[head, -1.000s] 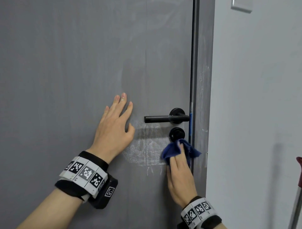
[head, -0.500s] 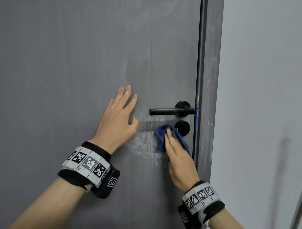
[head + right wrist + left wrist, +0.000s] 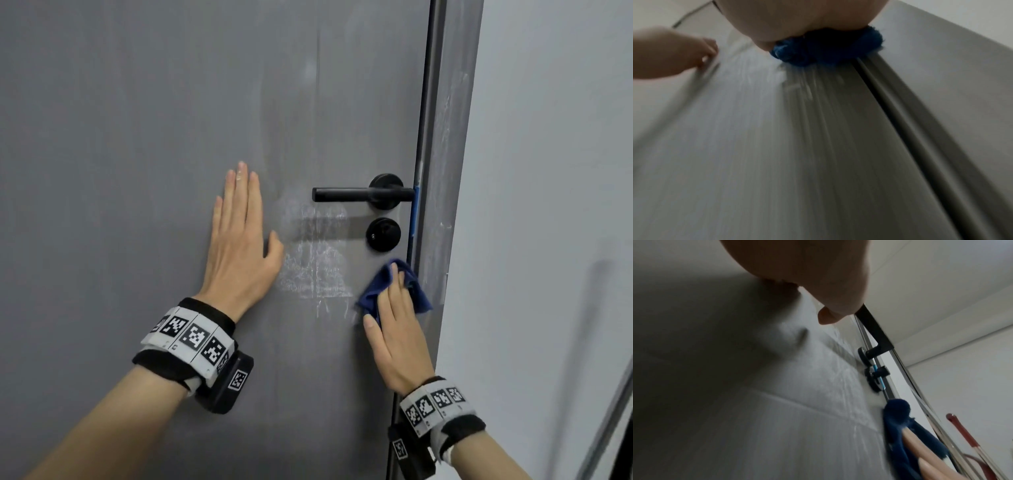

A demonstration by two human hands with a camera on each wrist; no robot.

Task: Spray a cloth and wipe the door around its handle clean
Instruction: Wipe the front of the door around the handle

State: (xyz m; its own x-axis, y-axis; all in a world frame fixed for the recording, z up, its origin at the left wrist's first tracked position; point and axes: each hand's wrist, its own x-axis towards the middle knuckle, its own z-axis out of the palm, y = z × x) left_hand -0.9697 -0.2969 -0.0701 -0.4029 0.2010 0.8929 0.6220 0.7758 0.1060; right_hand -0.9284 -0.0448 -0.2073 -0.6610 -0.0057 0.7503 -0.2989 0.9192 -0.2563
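Grey door [image 3: 154, 137] is closed against its frame [image 3: 445, 137], pale wall [image 3: 555, 171] to the right. Whitish smears [image 3: 315, 260] lie below the black lever handle [image 3: 359, 194] and left of the round lock [image 3: 383, 234]. Left hand [image 3: 239, 240] lies flat, fingers straight, on the panel. Right hand [image 3: 397, 339] presses the blue cloth [image 3: 394, 291] with straight fingers just below the lock, at the door's edge.
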